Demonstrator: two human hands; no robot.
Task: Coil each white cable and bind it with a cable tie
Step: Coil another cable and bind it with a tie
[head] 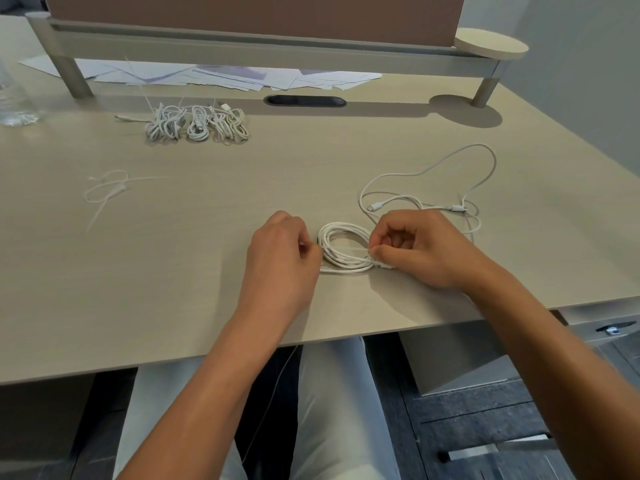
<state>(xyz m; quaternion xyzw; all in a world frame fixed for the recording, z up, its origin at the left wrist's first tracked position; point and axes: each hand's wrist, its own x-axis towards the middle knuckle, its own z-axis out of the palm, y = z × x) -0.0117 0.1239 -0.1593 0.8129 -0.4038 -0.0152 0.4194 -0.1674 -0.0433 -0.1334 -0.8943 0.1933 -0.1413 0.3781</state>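
Several bound coils parked near table's far edge. Near front edge, both hands, left and right, pinching a cable tie across coiled white cable. Loose cable at right unwound.

Coiled cable between both hands

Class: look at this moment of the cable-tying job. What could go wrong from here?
1. The coil lies loose between both hands; its loops may spring apart before the cable tie is cinched.
2. The uncoiled cable lies just behind the right hand and could get caught in the tie.
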